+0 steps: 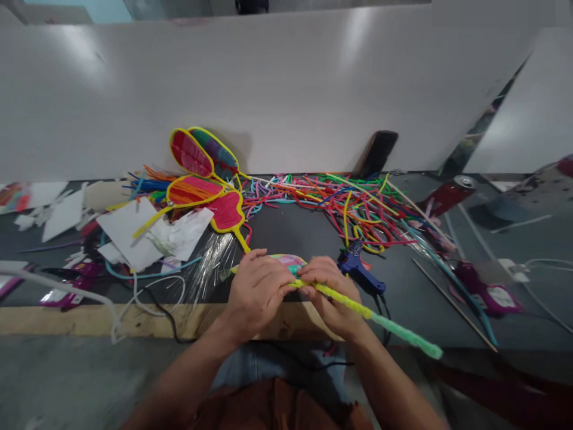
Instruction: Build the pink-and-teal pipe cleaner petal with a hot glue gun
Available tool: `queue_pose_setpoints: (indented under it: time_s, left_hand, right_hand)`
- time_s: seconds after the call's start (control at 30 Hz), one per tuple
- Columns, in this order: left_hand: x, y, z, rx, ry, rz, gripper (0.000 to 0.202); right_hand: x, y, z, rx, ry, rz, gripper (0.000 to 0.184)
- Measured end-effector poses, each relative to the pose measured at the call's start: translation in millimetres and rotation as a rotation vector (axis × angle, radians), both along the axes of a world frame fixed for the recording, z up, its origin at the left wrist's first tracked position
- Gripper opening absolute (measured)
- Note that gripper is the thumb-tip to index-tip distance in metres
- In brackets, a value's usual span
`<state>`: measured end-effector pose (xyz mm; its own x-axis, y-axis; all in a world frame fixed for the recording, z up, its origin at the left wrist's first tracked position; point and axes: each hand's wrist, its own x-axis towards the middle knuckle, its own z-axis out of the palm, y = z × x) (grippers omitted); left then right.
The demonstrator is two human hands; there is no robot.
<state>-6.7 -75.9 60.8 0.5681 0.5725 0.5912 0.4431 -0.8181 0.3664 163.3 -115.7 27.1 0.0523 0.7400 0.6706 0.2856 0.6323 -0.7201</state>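
Observation:
My left hand (pixel 258 291) and my right hand (pixel 330 292) meet at the table's front edge, both pinched on a fuzzy pipe cleaner (pixel 385 322) that runs yellow to green down to the right. Under my fingers lies a small pink and teal fan-shaped piece (pixel 289 261), mostly hidden. A blue glue gun (pixel 358 269) rests just right of my right hand.
Several finished yellow-rimmed fans (pixel 201 179) lie at the back left beside white paper scraps (pixel 129 230). A tangle of coloured pipe cleaners (pixel 349 206) fills the back middle. A dark phone (pixel 378 152) leans on the white wall, a red can (pixel 445 194) lies at right.

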Motion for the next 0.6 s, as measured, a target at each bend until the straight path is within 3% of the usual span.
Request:
queue_pose_setpoints:
  time_s: [0.33, 0.5, 0.6]
  left_hand:
    - [0, 2, -9.9, 0.044, 0.078, -0.057, 0.012]
    - [-11, 2, -21.8, 0.006, 0.154, 0.021, 0.026]
    - [-18, -1, -31.1, 0.024, 0.094, 0.052, 0.017]
  right_hand:
    - [-1, -7, -9.9, -0.045, -0.035, -0.03, 0.011]
    - [-5, -16, -27.0, -0.059, 0.031, -0.175, 0.012]
    - [-5, -21, -33.9, -0.03, -0.002, -0.159, 0.012]
